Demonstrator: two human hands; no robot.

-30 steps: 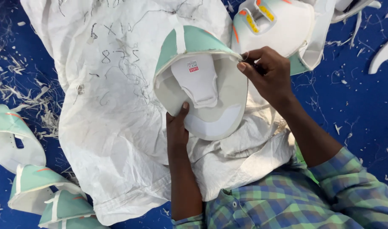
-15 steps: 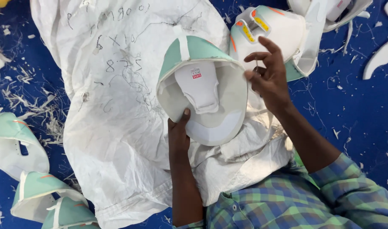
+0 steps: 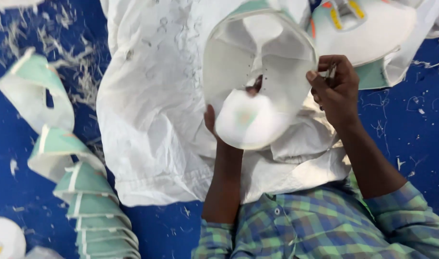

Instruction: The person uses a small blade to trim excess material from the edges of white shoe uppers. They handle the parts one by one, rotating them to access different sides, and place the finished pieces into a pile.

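Note:
I hold a curved shoe upper [image 3: 257, 57], white with a mint-green edge, above a white sack [image 3: 152, 124]. Its pale inner side faces me. My left hand [image 3: 213, 125] grips it from below, with the thumb outside and a fingertip showing through a gap in the middle. My right hand [image 3: 333, 91] has its fingers curled at the upper's right rim, thumb pressed on the edge. Something small and pale may sit between those fingers; I cannot tell what it is.
A second upper [image 3: 368, 36] with orange and yellow marks lies at the top right. A nested row of mint-green uppers [image 3: 85, 206] runs down the left, with one loose upper [image 3: 35, 91] above it. Thread scraps litter the blue floor [image 3: 411, 129].
The upper has been turned over, so its white inside faces me instead of the green outside. My right hand has returned from open fingers to a pinch at the rim.

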